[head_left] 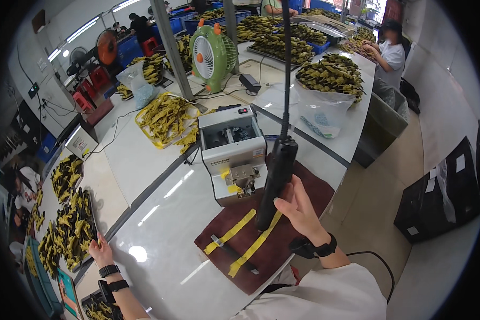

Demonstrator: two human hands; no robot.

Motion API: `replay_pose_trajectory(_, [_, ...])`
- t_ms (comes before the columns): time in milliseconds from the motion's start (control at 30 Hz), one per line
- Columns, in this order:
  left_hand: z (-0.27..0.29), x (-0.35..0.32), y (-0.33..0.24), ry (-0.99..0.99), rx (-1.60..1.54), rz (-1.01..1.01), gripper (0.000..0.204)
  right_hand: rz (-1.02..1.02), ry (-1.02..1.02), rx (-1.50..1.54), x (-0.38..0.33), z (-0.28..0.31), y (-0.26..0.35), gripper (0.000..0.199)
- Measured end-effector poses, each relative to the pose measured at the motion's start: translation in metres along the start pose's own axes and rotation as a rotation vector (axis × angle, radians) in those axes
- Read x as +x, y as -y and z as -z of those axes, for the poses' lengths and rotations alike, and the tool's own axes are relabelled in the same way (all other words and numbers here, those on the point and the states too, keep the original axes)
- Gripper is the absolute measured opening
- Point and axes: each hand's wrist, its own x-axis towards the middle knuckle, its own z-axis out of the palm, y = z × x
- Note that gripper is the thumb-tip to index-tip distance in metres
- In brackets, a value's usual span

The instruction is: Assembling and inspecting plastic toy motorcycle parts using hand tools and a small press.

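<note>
My right hand point(302, 210) has its thumb and fingers around the lower part of a black electric screwdriver point(278, 176), which hangs from a dark cord. Below it, a dark red cloth mat point(210, 234) carries two yellow strips point(237, 231) and a slim black piece with metal ends point(234, 256). Behind the mat stands a grey bench machine point(232, 152) with an open top tray and a metal fixture in front, where bits of yellow show. Off to the left, my left hand point(101, 252) has its fingers apart, beside a tray heaped with yellow-and-black pieces point(74, 224).
A pile of yellow strips point(165, 120) lies behind the machine, near a green fan point(213, 56). Clear plastic bags point(322, 114) and more heaps stand farther back. A person point(392, 53) works at the far right. Bins point(381, 125) and a black box point(437, 189) stand right of the table.
</note>
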Motion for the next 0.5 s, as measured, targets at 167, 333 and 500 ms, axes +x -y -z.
replay_pose_trajectory(167, [0.023,-0.019,0.0,-0.025,0.283,-0.24,0.017,0.154,-0.325,-0.253,0.017,0.071,0.017,0.046])
replay_pose_trajectory(333, [0.022,-0.056,0.011,0.021,0.413,-0.168,0.019,0.296,-0.909,-0.063,0.12,0.266,0.042,0.044])
replay_pose_trajectory(500, [0.039,-0.087,0.0,-0.079,0.501,-0.17,0.018,-0.044,-0.936,-0.098,0.217,0.376,-0.011,0.047])
